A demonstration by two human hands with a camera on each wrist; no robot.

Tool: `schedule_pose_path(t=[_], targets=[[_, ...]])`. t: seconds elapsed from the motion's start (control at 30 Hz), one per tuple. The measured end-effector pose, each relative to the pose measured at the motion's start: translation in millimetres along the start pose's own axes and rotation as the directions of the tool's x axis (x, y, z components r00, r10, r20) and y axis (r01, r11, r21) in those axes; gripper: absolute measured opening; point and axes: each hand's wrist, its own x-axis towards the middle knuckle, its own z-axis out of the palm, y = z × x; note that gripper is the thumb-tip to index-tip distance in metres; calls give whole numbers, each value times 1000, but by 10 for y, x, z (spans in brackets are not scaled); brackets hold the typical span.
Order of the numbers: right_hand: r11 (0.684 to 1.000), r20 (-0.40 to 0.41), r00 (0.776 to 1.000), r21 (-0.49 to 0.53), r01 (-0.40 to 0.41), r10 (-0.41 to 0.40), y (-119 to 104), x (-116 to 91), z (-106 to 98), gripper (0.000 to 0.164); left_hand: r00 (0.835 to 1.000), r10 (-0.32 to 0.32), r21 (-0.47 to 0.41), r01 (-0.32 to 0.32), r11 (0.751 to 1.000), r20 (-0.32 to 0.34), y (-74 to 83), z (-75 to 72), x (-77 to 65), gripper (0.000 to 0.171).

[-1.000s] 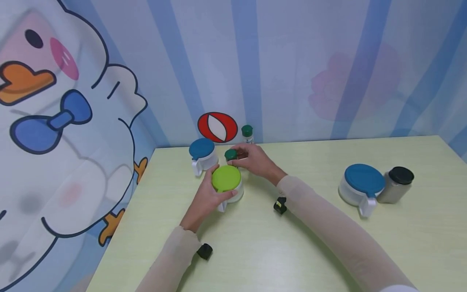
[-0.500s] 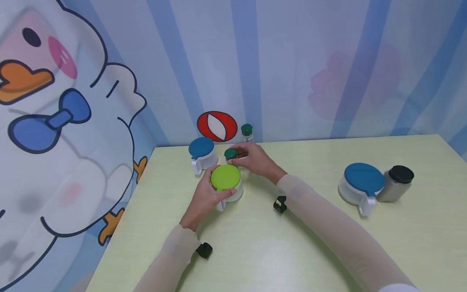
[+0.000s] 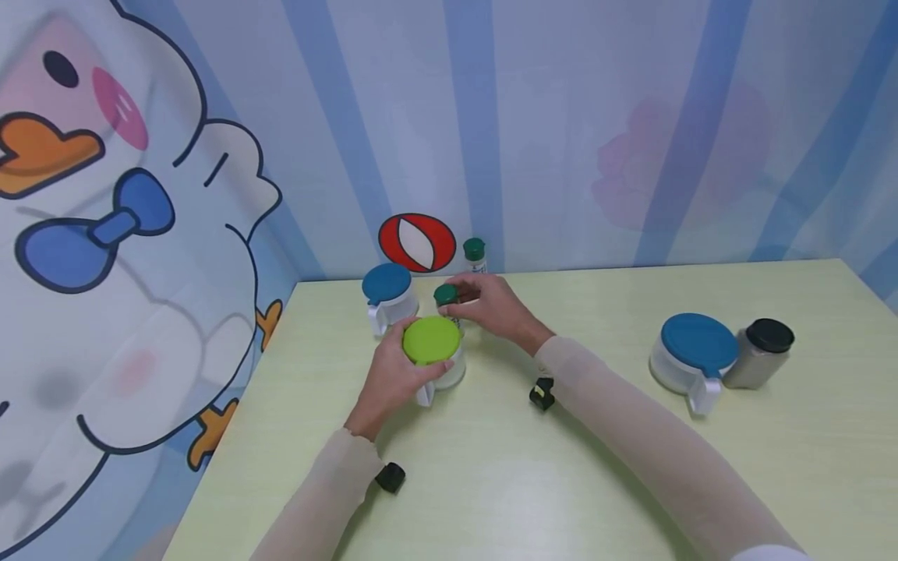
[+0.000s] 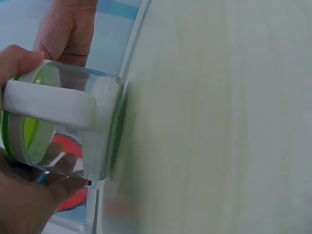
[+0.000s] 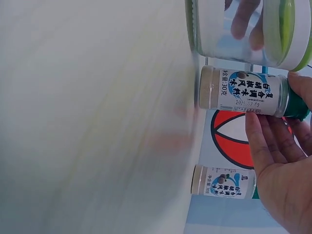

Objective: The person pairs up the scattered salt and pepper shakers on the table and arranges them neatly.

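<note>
My left hand [image 3: 394, 371] grips a clear glass seasoning jar [image 4: 73, 122] with a lime-green lid [image 3: 431, 340] and a white handle, fingers and thumb spread around its top. The jar is upright, its base right at the tabletop. Just behind it, my right hand [image 3: 493, 309] holds a small pepper shaker bottle [image 5: 243, 91] by its green cap [image 3: 446, 294], thumb on one side and fingers on the other. The bottle has a white and blue label and pale powder inside. A second, matching shaker bottle [image 5: 225, 182] stands farther back by the wall.
A blue-lidded jar [image 3: 387, 292] with a handle stands at the back left, close to my left fingertips. On the right are another blue-lidded jar [image 3: 694, 354] and a black-capped container [image 3: 761, 354], side by side. A printed cloth wall [image 3: 561, 140] borders the table's [image 3: 561, 483] back edge.
The green-lidded jar and my left hand have shifted very slightly left. My right hand and its shaker bottle have moved a touch to the right. Both grips stay the same.
</note>
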Motion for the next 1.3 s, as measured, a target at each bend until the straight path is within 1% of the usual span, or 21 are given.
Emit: schedule_pose_path(t=[0.1,0.33,0.43,0.57,0.77,1.1,1.3], targets=[[1000,1,1000,-3,-1,1,-15,-20,-33,40,1000,-7,0,7,1000,-3,24,-7,15,86],[1000,12,1000,-17,-11,11,-63,-91,-126,42,1000,17,-19,-17,1000,0,61,-22,19,87],[999,16,1000,-24,-21,22,-75,-136,-173,42,1000,13,-13,-13,1000,-1,66,-18,9,88],[999,8,999,-6,-33,33,-78,-210,-252,42,1000,6,-10,-6,1000,-6,73,-4,5,89],[999,7,1000,23,-30,30,-73,-308,-394,40,1000,10,-13,-11,1000,-13,111,10,14,88],[996,30,997,41,-77,75,-123,-446,-554,39,999,30,5,-30,1000,-13,200,36,21,87],[993,40,994,50,-106,104,-148,-530,-623,39,1000,14,-3,-14,1000,-9,248,67,48,85]])
